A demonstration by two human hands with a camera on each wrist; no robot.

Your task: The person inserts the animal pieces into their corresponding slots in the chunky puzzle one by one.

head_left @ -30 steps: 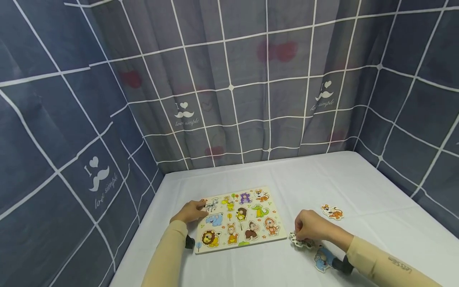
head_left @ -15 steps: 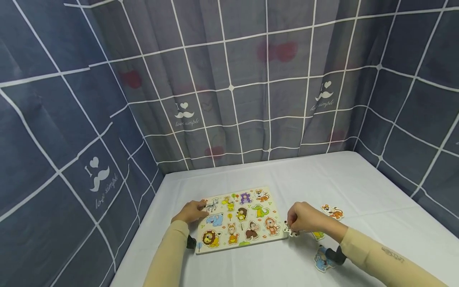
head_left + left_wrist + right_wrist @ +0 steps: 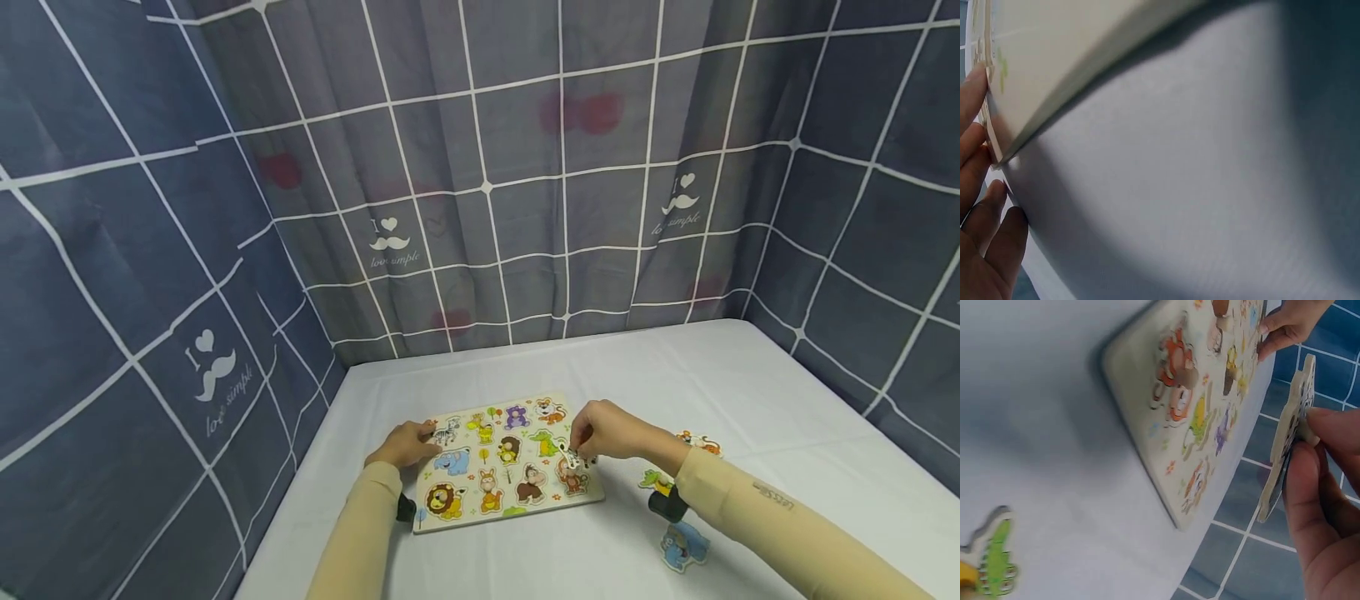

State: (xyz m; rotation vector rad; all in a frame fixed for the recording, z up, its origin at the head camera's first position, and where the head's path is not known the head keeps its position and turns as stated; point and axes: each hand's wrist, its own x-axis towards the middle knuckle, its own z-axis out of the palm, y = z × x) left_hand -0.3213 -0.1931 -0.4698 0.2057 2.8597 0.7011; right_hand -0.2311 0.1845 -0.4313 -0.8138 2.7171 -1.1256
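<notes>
A wooden puzzle board printed with colourful animals lies on the table. My left hand rests at its left edge, thumb and forefinger spread over the zebra corner; in the left wrist view the fingers lie along the edge. My right hand pinches a black-and-white puzzle piece by its small knob between thumb and fingertips. That piece hangs tilted above the board's right side, overlapping the orange monkey piece in the head view. Part of its picture is hidden by the fingers.
Loose pieces lie right of the board: a green crocodile, a blue animal near the front, and a tiger partly hidden by the right forearm. White cloth covers the table. A dark checked curtain encloses the back and sides.
My right hand has lifted the black-and-white piece and carried it left and away from me, from the table to over the board. The crocodile piece has come into view. My left hand stays put.
</notes>
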